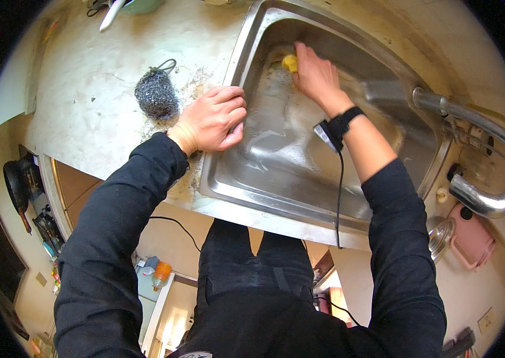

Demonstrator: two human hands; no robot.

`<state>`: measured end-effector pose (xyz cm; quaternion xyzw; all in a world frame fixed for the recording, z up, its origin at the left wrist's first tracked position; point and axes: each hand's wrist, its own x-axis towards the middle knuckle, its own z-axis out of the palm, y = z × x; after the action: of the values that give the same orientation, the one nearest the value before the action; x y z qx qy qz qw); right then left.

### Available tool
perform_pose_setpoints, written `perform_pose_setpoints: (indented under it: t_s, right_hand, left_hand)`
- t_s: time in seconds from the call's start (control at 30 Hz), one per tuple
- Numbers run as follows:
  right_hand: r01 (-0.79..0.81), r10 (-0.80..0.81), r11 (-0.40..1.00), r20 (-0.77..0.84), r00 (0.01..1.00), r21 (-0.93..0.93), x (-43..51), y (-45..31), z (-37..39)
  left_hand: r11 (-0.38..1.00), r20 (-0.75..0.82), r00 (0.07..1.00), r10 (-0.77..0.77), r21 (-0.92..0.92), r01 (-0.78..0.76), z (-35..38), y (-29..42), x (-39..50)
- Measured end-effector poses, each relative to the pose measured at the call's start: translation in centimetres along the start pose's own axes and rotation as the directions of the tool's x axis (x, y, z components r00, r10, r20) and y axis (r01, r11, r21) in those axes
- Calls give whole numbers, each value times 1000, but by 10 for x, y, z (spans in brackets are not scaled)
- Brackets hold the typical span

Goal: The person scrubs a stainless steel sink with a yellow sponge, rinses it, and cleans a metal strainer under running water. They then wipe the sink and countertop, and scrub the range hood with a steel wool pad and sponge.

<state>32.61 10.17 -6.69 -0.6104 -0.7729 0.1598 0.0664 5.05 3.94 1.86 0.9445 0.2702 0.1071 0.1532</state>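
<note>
My right hand point(317, 78) reaches down into a stainless steel sink point(279, 193) and grips a small yellow sponge or cloth point(289, 63) near the basin's far left corner. Whitish suds or wet residue show on the basin floor. My left hand point(216, 117) rests on the sink's left rim with its fingers curled; whether anything is beneath them is hidden. Just left of that hand, a dark metal scouring pad point(156, 95) with a hanging loop lies on the stained countertop point(87, 94).
A chrome faucet point(485, 197) stands at the sink's right. Beyond it are a pink plastic container point(472, 232) and a glass lid point(441, 239). A white handle point(112, 15) lies at the counter's far edge. A cable hangs from my right wrist strap point(346, 121) over the sink's front edge.
</note>
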Motion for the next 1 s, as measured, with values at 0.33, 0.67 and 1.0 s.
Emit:
perform_pose_setpoints:
  t_s: [0.33, 0.67, 1.0]
  right_hand:
    - [492, -484, 871, 171, 858, -3, 21, -4, 69]
    - [94, -114, 984, 132, 985, 148, -68, 61, -17]
    - [-30, 41, 989, 78, 996, -142, -66, 113, 19]
  left_hand:
    - [1000, -44, 999, 27, 1, -27, 3, -1, 0]
    - [999, -59, 998, 28, -13, -29, 3, 1, -1]
    - [999, -32, 999, 34, 13, -34, 2, -1, 2]
